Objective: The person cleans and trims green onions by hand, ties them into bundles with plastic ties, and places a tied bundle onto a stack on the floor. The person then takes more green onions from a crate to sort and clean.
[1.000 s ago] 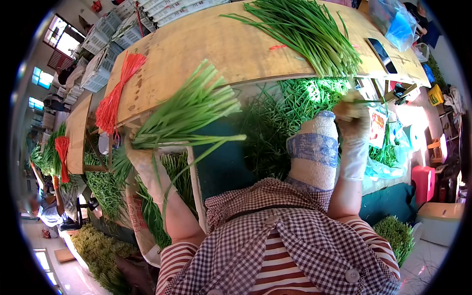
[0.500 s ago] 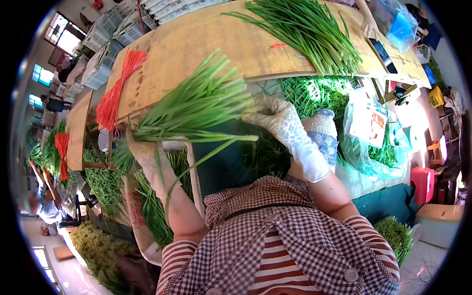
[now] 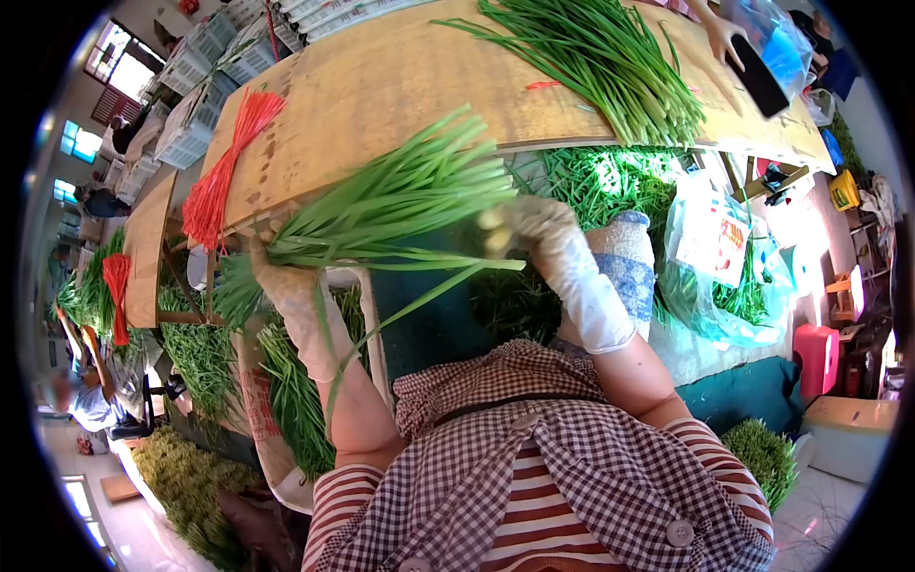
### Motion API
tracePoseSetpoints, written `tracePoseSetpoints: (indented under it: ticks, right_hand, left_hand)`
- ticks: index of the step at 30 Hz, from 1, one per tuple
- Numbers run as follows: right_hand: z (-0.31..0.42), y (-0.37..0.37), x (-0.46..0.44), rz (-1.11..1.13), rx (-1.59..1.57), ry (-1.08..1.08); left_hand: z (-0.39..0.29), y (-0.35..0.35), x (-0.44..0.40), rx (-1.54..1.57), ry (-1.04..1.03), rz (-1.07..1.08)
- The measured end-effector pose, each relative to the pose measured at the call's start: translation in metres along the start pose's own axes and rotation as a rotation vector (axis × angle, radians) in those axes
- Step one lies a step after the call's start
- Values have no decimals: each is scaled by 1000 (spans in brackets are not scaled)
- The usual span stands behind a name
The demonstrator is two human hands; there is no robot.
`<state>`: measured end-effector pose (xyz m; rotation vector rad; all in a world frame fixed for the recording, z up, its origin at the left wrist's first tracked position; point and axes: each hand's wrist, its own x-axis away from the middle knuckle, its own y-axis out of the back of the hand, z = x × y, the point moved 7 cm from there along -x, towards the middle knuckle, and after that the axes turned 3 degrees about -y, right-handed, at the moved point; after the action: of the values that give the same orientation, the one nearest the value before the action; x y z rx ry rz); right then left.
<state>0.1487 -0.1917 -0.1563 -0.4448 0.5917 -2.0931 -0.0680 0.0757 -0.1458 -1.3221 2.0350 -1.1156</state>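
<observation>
My left hand (image 3: 286, 286), in a pale glove, is closed round a bunch of garlic chives (image 3: 391, 210). Their stalk ends fan out to the right, and a loose leaf hangs down across my left forearm. At the right end of the bunch is my right hand (image 3: 529, 229), in a white patterned glove. Motion blurs its fingers, so I cannot tell whether they grip a stalk. A larger pile of chives (image 3: 610, 71) lies on the wooden table (image 3: 372, 86) beyond the bunch.
Red ties (image 3: 229, 172) hang over the table's left edge. Below it stands a container (image 3: 367, 324) with chives. Loose greens fill a plastic bag (image 3: 724, 286) at right. Another person's hand (image 3: 726, 40) holds a phone (image 3: 760, 78). White crates (image 3: 195, 124) are stacked behind.
The held bunch has shifted slightly right. My right hand has turned, and its fingers have moved down a little. At the upper right, the other person's hand has lifted the phone off the table.
</observation>
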Motion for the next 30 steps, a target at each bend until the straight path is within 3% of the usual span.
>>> tracePoseSetpoints:
  ticks: [2, 3, 4, 5, 6, 7, 8, 11, 14, 18, 21, 24, 27, 30]
  right_hand:
    - [10, 38, -4, -83, -229, 121]
    - [18, 56, -4, -152, -317, 224]
    - [24, 66, 3, -409, -56, 167]
    - [31, 54, 2, -324, 187, 199]
    - [33, 40, 0, -238, 428, 226]
    - [34, 20, 1, -151, 668, 245]
    - [28, 10, 4, -157, 668, 104]
    - [10, 14, -6, -171, 751, -3]
    - [3, 5, 0, -83, 687, 15]
    - [18, -23, 10, -26, 1048, 643]
    - [19, -45, 17, 88, 1522, 822]
    - [12, -43, 14, 133, 1446, 992]
    - [8, -32, 12, 54, 1232, 910]
    - [2, -25, 16, 8, 1053, 762]
  left_hand:
    - [-2, 16, -17, 324, 119, 389]
    - [-4, 17, -16, 281, 86, 347]
    - [-8, 12, -10, 238, 55, 304]
    - [-11, 6, -5, 194, 25, 261]
    - [-11, -6, 7, -54, -109, -128]
    - [-8, -3, 4, -67, -88, -127]
    - [-6, 3, 0, -77, -68, -121]
    - [-4, 13, -7, -72, -22, -113]
    - [-7, 17, -7, -102, -36, -152]
    - [-3, 5, 3, -65, -78, -231]
    - [-2, 26, -20, 207, 166, 442]
    - [-1, 28, -18, 272, 200, 522]
    - [5, 14, -1, 233, 175, 452]
    - [2, 5, 13, -184, 1, -244]
